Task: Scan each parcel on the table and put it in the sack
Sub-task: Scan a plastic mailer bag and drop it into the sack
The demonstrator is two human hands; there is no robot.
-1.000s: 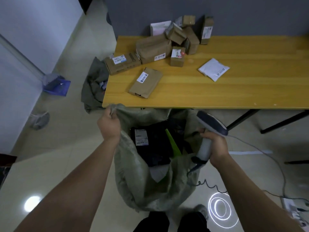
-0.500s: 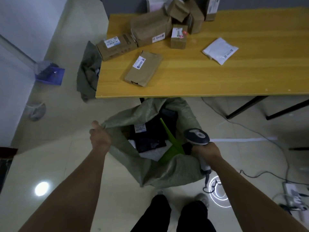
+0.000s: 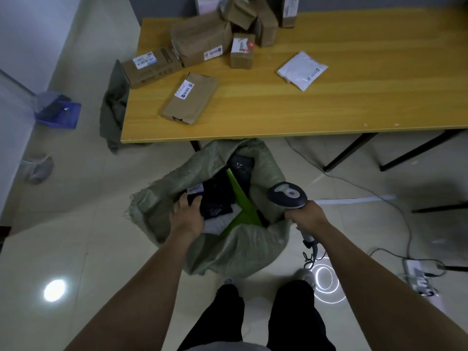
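I take the woven green sack (image 3: 235, 244) on the floor as my landmark; it stands open just in front of the near edge of the wooden table (image 3: 329, 107), and I judge the job partly done. Inside the sack I can see a black poly-bag parcel (image 3: 215, 198) with a white label, another dark parcel toward the far side of the opening, a bright green flat item (image 3: 243, 206) and something white beneath them. My left hand (image 3: 188, 216) is down in the sack's mouth, fingers curled onto the near edge of the black parcel; whether it truly grips or only presses I cannot tell. My right hand (image 3: 307, 216) is at the sack's right rim, closed around the handle of the barcode scanner (image 3: 287, 195), whose cable trails to the floor. Beyond the sack, on the table, plenty remains: a flat brown paper-wrapped parcel (image 3: 190, 97) nearest the sack, a labelled cardboard box (image 3: 150, 68) at the table's left corner, a white poly mailer (image 3: 301, 69) off to the right, and a heap of brown cartons (image 3: 228, 29) farthest from the sack. The black parcel looks soft, glossy and a little crumpled, label facing up.
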